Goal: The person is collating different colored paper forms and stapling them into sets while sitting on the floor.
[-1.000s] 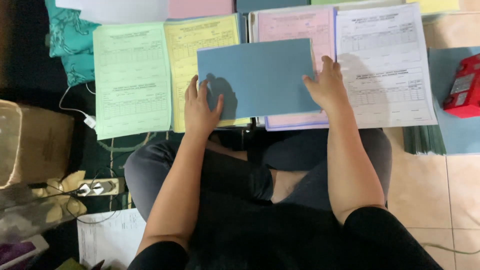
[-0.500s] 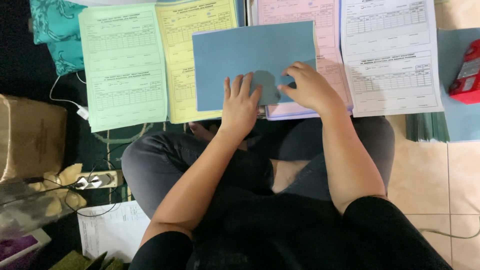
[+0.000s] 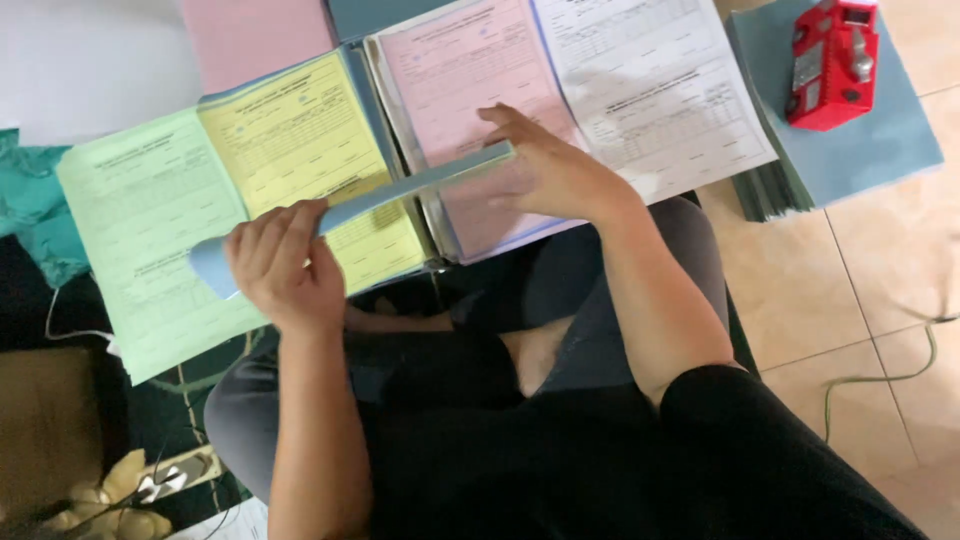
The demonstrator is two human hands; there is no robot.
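Your left hand (image 3: 283, 268) is curled around the lower end of a blue sheet (image 3: 400, 190) seen nearly edge-on, while your right hand (image 3: 548, 172) pinches its upper end with fingers spread, so the sheet hangs tilted above your lap. Under it lie printed forms side by side: green (image 3: 140, 240), yellow (image 3: 300, 150), pink (image 3: 460, 80) and white (image 3: 650, 90). On the tan tiled floor (image 3: 860, 290) to the right, a red stapler (image 3: 835, 62) sits on a stack of blue sheets (image 3: 880, 150).

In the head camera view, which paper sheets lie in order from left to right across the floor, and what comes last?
Green form → yellow form → pink form → white form → stack of blue sheets with a red stapler on top.
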